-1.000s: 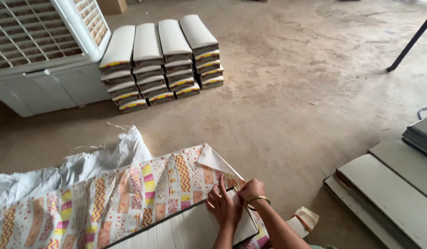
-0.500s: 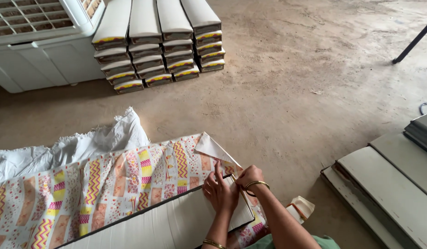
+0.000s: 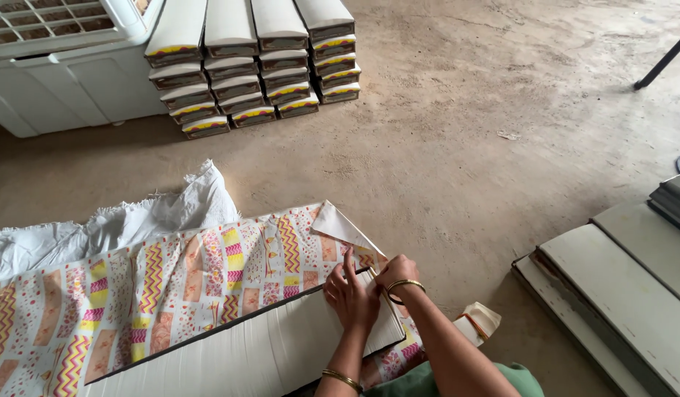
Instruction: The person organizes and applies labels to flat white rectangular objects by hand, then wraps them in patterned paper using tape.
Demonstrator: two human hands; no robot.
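Note:
A long flat white board [image 3: 237, 360] lies on a sheet of patterned paper [image 3: 171, 283] with orange, yellow and pink zigzags, spread on the floor. The paper's far right corner [image 3: 338, 224] is folded over, showing its white back. My left hand [image 3: 350, 295] presses flat on the board's right end, fingers together by the fold. My right hand [image 3: 396, 273], with a gold bangle on its wrist, pinches the paper's edge at the board's corner.
Stacks of finished white boxes with patterned edges [image 3: 255, 62] stand at the back. A white air cooler [image 3: 57, 62] is at the far left. A crumpled white sack [image 3: 127, 220] lies behind the paper. Flat grey boards [image 3: 619, 287] are piled at right. Bare concrete floor [image 3: 487, 125] lies between.
The camera has tilted down and nearer. Both hands stay at the board's right corner, working the folded paper edge; the corner flap has been pulled in slightly.

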